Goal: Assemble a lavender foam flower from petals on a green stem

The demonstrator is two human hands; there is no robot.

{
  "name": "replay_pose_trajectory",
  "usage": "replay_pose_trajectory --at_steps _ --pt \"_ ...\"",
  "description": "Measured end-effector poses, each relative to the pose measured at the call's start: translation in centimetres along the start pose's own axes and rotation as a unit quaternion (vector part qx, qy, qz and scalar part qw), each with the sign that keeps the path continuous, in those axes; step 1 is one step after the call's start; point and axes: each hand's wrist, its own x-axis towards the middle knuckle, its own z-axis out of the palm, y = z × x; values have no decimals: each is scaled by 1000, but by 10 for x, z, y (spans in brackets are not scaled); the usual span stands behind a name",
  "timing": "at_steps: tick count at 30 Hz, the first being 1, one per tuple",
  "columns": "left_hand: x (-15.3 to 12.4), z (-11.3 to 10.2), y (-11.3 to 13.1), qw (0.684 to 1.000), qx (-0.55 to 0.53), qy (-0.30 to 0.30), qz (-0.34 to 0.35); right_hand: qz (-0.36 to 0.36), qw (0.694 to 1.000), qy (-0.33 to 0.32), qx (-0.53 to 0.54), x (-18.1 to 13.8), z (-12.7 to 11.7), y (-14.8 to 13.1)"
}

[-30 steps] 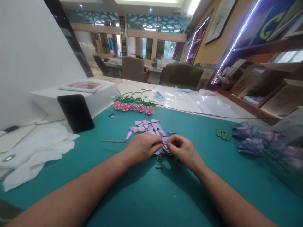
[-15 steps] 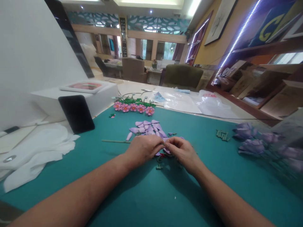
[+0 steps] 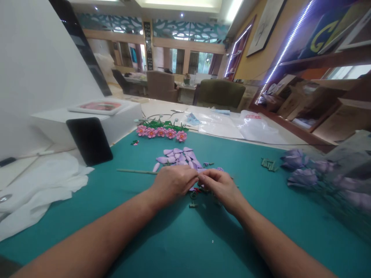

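My left hand (image 3: 172, 183) and my right hand (image 3: 219, 186) meet over the teal mat (image 3: 145, 216), fingers pinched together around a small piece I cannot make out. A thin green stem (image 3: 136, 171) runs left from my left hand. Just beyond the hands lies a heap of loose purple petals (image 3: 178, 157). Small green and red bits (image 3: 193, 196) lie below the fingers.
A row of pink flowers (image 3: 161, 132) lies at the mat's far edge. A black tablet (image 3: 88, 140) leans on a white box (image 3: 95, 116). White cloth (image 3: 37, 189) lies left. Purple flowers (image 3: 307, 173) and small green pieces (image 3: 268, 163) sit right. Clear plastic bags (image 3: 240, 125) lie beyond.
My hands have drawn closer together, fingertips now touching. The view has shifted slightly; the hands stay at the same spot on the mat.
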Motion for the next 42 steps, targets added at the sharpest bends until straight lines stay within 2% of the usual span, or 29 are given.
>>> replay_pose_trajectory --at_steps 3,6,9,12,15,19,22,25,34,38,42 --pt "1 -2 0 1000 -11 -7 -3 -14 999 -14 -43 1 -5 -2" --pt "3 -3 -1 999 -30 -21 -21 -43 992 15 -121 7 -22 0" --pt "5 -4 -3 997 -56 -28 -43 -46 969 77 -229 13 -48 4" --pt "5 -5 -6 996 -71 -24 -54 -37 933 118 -338 18 -70 9" --pt "6 -5 -7 995 -79 -31 -61 -26 900 98 -425 19 -83 12" --pt "6 -6 -7 993 -80 -49 -67 -23 869 43 -492 21 -86 18" --pt "7 -6 -8 993 -84 -51 -67 -11 851 3 -525 21 -83 21" --pt "7 -6 -9 993 -87 -43 -64 17 843 -11 -538 21 -82 20" --pt "7 -5 -10 993 -91 -50 -65 49 855 31 -516 15 -87 7" --pt "7 -5 -10 993 -88 -48 -63 42 862 14 -505 13 -83 8" --pt "7 -5 -11 994 -81 -48 -63 53 847 0 -529 14 -80 17"
